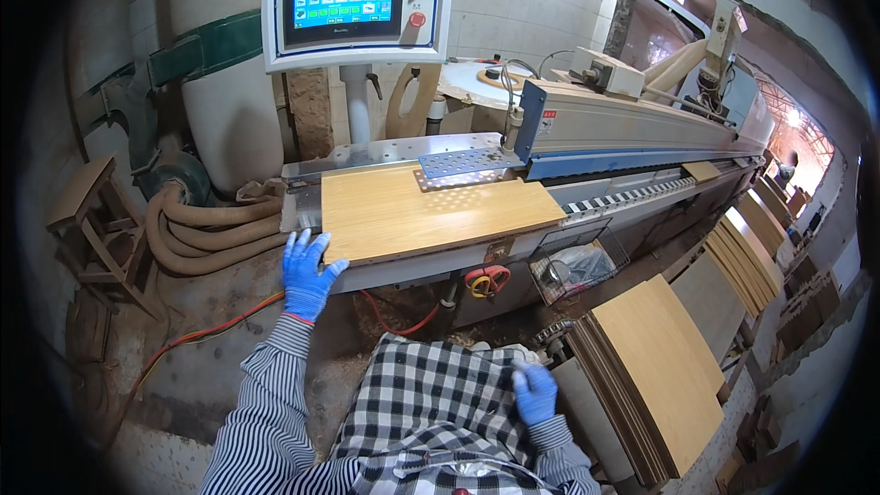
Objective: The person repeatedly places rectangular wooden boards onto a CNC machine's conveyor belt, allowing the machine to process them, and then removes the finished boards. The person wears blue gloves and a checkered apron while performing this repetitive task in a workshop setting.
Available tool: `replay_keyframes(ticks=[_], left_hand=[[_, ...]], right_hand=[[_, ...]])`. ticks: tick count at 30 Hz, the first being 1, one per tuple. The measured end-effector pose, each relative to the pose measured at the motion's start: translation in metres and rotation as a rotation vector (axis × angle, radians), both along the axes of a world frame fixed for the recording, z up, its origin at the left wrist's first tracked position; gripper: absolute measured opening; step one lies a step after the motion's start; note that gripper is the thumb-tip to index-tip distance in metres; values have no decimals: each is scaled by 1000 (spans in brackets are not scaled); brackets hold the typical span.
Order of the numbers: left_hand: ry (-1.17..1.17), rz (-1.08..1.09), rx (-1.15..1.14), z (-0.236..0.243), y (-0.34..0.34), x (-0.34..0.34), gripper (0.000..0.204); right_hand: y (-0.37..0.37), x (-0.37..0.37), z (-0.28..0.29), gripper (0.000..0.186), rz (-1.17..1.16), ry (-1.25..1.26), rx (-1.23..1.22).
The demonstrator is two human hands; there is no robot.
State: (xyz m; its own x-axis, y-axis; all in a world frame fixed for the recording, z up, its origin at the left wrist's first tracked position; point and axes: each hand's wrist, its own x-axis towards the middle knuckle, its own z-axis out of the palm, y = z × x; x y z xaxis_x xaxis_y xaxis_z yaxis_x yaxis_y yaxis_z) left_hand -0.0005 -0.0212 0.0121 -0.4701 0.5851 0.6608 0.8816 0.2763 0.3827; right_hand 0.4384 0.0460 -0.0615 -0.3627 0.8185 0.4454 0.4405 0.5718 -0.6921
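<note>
My left hand (308,277), in a blue glove, spreads its fingers at the near-left corner of a light wood-grain board (431,220). The board lies on the machine's bed, partly under a blue perforated plate (463,161). Lower right, my right hand (535,396), also gloved in blue, hangs beside my checked apron (431,385); its fingertips are blurred, so I cannot tell whether it is closed. A long blue-and-beige machine beam (623,137) runs away to the right, and a control screen (339,2) with two buttons stands above the bed.
Stacked boards (655,348) stand close on my right, with more (742,257) behind. A wire basket (573,266) and red-handled tools (486,281) hang below the bed. Thick hoses (197,247), a wooden stool (92,220) and a floor cable (211,321) are left. A person (786,167) stands far right.
</note>
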Motion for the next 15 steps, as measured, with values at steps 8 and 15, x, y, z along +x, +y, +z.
replay_keyframes(ticks=[8,15], left_hand=[[284,-72,-19,-2,17,9,48],[278,-52,19,-3,18,10,43]], right_hand=[[121,63,40,46,-330,-668,361],[165,85,18,43,-257,-838,328]])
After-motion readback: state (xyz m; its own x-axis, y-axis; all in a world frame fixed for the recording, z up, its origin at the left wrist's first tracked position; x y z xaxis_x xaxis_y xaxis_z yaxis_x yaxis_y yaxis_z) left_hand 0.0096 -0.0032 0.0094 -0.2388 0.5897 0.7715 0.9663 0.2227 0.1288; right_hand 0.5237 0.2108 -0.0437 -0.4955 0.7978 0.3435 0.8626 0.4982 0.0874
